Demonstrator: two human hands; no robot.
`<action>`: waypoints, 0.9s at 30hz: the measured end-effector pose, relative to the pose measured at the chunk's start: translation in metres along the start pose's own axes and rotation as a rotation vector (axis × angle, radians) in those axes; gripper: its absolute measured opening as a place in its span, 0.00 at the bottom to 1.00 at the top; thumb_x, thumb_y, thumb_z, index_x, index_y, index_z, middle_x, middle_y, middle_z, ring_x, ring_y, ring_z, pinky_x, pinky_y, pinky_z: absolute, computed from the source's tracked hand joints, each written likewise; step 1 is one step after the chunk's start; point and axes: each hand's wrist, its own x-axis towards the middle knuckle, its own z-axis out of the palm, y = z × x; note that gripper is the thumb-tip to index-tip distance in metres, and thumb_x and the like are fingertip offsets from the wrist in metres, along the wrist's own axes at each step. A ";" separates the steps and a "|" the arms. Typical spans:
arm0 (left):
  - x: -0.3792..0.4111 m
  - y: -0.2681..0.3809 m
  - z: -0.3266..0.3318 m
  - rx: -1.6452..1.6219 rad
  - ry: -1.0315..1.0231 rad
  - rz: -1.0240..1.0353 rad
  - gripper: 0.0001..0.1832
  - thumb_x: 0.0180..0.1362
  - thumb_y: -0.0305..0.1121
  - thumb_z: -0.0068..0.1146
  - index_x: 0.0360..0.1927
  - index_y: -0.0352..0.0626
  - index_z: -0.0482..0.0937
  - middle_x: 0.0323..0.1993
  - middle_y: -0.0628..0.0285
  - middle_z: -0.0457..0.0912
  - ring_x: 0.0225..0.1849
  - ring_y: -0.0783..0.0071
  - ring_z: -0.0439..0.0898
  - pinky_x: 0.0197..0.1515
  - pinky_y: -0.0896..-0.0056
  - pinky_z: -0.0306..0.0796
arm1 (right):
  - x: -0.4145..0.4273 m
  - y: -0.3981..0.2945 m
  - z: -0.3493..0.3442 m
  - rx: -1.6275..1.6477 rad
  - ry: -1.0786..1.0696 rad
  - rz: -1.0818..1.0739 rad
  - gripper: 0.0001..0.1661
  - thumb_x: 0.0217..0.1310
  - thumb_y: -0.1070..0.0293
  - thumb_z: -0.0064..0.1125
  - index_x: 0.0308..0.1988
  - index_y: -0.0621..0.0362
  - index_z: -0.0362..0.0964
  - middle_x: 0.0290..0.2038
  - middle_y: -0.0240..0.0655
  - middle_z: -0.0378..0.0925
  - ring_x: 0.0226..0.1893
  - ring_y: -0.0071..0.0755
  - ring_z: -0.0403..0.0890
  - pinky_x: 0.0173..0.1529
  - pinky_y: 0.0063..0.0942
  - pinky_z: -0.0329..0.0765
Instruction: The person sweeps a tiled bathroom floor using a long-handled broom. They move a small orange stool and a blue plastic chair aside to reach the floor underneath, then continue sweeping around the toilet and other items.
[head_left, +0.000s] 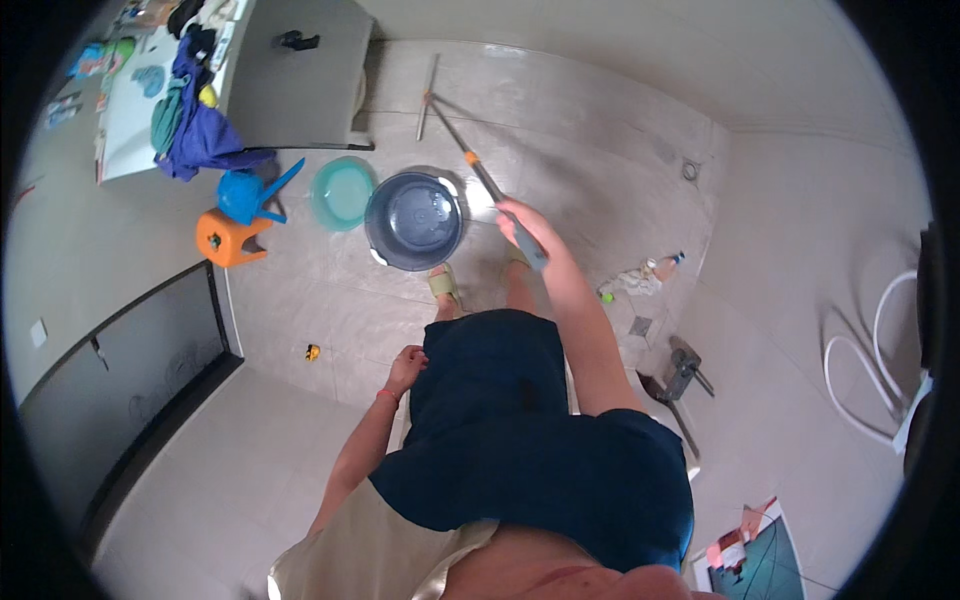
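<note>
My right hand (531, 223) grips the grey handle of a floor squeegee (480, 169) with orange joints. Its long blade (427, 97) rests on the wet tiles ahead, beside the grey cabinet. Down at my side, my left hand (407, 369) is close to the hem of my dark clothing (491, 360), its fingers loosely curled. Whether they touch the cloth is unclear. In front of my feet stands a dark blue-grey basin (416, 221) with white handles, wet inside. A green basin (342, 193) is just left of it.
An orange stool (225, 238) and a blue plastic dipper (241, 196) stand by the left wall. Purple cloth (202, 139) hangs off the cabinet (300, 82). A tiny yellow toy (312, 352) lies on the floor. A bottle (664, 268) and crumpled material (634, 283) lie at right, near a floor drain (640, 325).
</note>
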 end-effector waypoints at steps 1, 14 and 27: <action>-0.004 0.005 -0.001 0.022 0.008 0.009 0.14 0.54 0.34 0.41 0.40 0.35 0.66 0.27 0.57 0.74 0.27 0.76 0.74 0.32 0.76 0.69 | 0.032 -0.004 0.010 -0.051 -0.025 0.022 0.05 0.49 0.72 0.47 0.28 0.57 0.60 0.13 0.27 0.60 0.10 0.15 0.61 0.10 0.12 0.57; -0.035 -0.005 0.015 0.005 0.055 -0.070 0.16 0.54 0.36 0.40 0.41 0.35 0.65 0.27 0.57 0.75 0.27 0.74 0.75 0.30 0.76 0.69 | 0.110 -0.124 -0.055 0.126 -0.300 0.169 0.11 0.53 0.71 0.43 0.20 0.60 0.56 0.14 0.29 0.61 0.11 0.18 0.63 0.13 0.12 0.63; -0.005 0.087 0.028 0.192 -0.016 0.044 0.15 0.53 0.34 0.40 0.40 0.35 0.66 0.26 0.59 0.75 0.26 0.75 0.74 0.31 0.76 0.68 | -0.146 -0.116 -0.284 1.229 -0.389 -0.057 0.14 0.54 0.66 0.42 0.18 0.58 0.57 0.12 0.27 0.59 0.11 0.17 0.62 0.15 0.14 0.65</action>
